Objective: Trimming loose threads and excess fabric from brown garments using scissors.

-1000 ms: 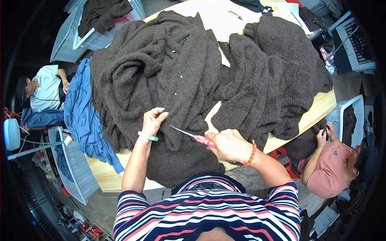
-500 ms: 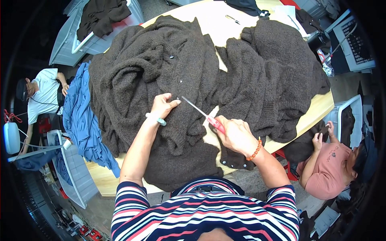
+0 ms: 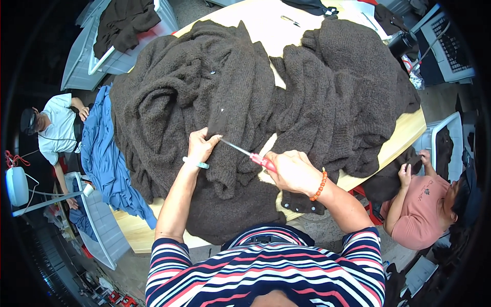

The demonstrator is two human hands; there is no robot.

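Note:
A dark brown knitted garment [image 3: 238,97] lies bunched on the table, with small shiny button-like dots [image 3: 213,72] along its flat front band. My left hand [image 3: 200,147] pinches that band between thumb and fingers. In my right hand [image 3: 295,172] is a slim tool with a red handle and thin grey shaft [image 3: 262,160]; its exact kind is unclear. The shaft's tip reaches the band beside my left fingertips. To the right lies more brown knitwear [image 3: 337,92]. Near my waist, a dark strip with several round snaps [image 3: 299,207] hangs at the table edge.
Blue cloth [image 3: 105,153] drapes over the left edge of the pale wooden table [image 3: 128,227]. A small tool [image 3: 290,21] lies at the far side. White bins [image 3: 105,245] stand around. One co-worker [image 3: 60,123] is at the left, another [image 3: 422,210] at the right, handling dark cloth.
Both my hands have moved slightly down and left, and the tool's tip now meets the band at my left fingertips. The left co-worker's lower arm has reached further into the bin.

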